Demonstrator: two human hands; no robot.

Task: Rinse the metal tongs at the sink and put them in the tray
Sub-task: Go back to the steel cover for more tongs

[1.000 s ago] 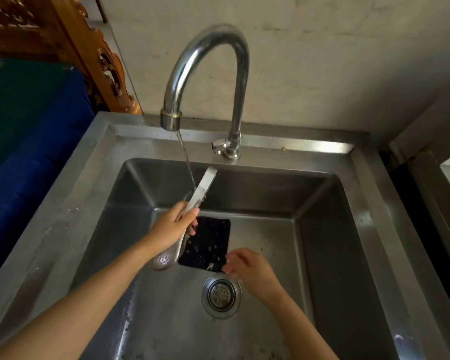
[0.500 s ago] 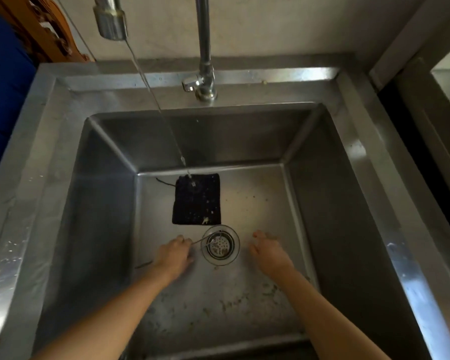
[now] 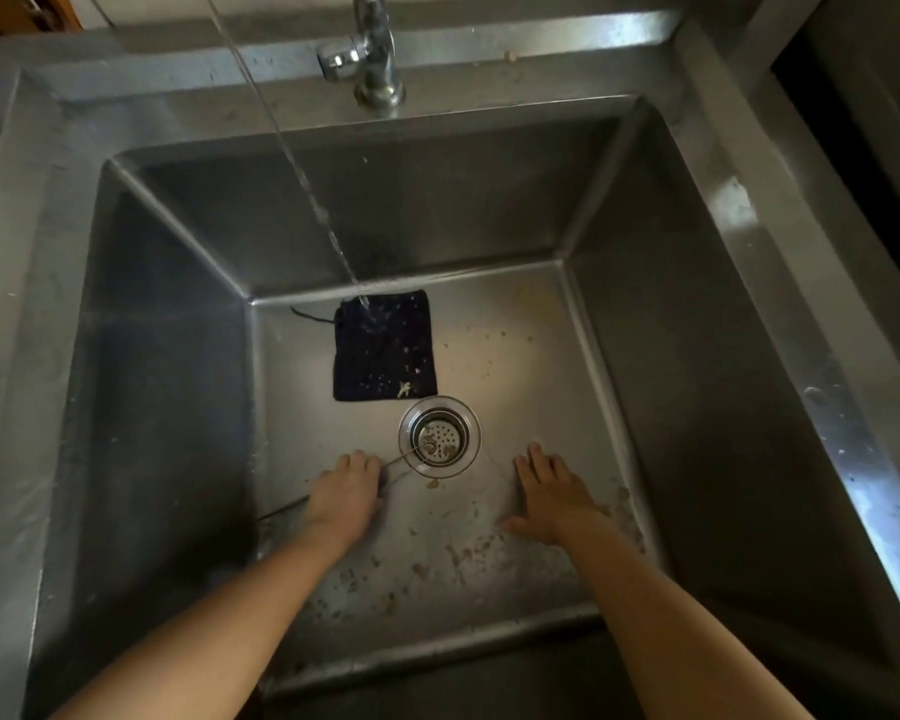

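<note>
The metal tongs lie low on the sink floor, seen edge-on as thin strips. Their tips reach over the drain strainer and their back end pokes out left of my wrist. My left hand holds them at the middle, fingers curled over them. To the right of the drain, my right hand lies flat on the sink floor with straight fingers and holds nothing. A thin water stream falls from the tap onto a dark square cloth, away from the tongs. No tray is in view.
The steel sink has deep walls on all sides, and food scraps dot its floor near the front. The tap base stands at the back rim. A dark gap runs along the right of the sink.
One second ago my left hand held the tongs up under the stream; it has since lowered them to the sink floor. My right hand moved to the right of the drain. The view tilted downward.
</note>
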